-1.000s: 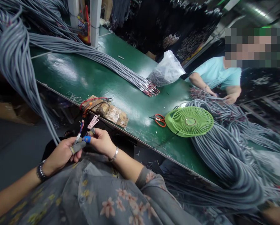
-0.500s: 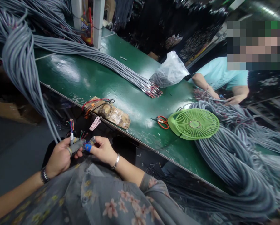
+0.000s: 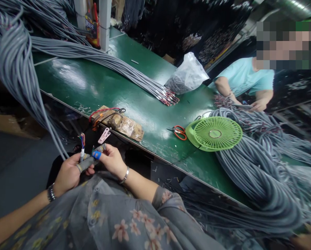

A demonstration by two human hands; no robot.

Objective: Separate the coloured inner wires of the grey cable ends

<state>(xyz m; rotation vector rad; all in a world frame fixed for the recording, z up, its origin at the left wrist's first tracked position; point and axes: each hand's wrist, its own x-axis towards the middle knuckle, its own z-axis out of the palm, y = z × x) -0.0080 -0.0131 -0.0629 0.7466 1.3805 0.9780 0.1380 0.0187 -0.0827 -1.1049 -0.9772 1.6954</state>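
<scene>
Left hand (image 3: 67, 173): closed round one grey cable (image 3: 57, 144), its fingers curled about the sheath just below the stripped end; the thumb wore a grey wrap.
Right hand (image 3: 113, 161): its wrapped fingers (image 3: 97, 153), one with a blue band, were pinched together against the left thumb; whether a wire lay between them could not be told.
Grey cable: ran down from the hanging bundle (image 3: 15, 66) into the left hand, held over the lap, off the tabletop (image 3: 74, 83) and in front of its near edge.
Coloured wires (image 3: 82, 139): stood upright out of the cut end, slightly fanned, above the left thumb.
Grip, judged: the hold sat close to the cut end, which suited fine work; a hold lower on the sheath would have let the end wobble.
Care, judged: the wires were best parted one at a time and drawn along their length, not sideways, lest a thin core kink or snap; slack toward the bundle was wanted, so that its weight did not drag.
Near edge: a taped block (image 3: 121, 125), with a pink clip (image 3: 104, 135) just beside it, near both hands.
Further along: orange scissors (image 3: 179, 132) just beside a green fan (image 3: 214, 133); laid-out cables (image 3: 134, 78); a plastic bag (image 3: 186, 74); a coil (image 3: 254, 170).
Co-worker's hand (image 3: 259, 104): on cables at the far side, well apart.
</scene>
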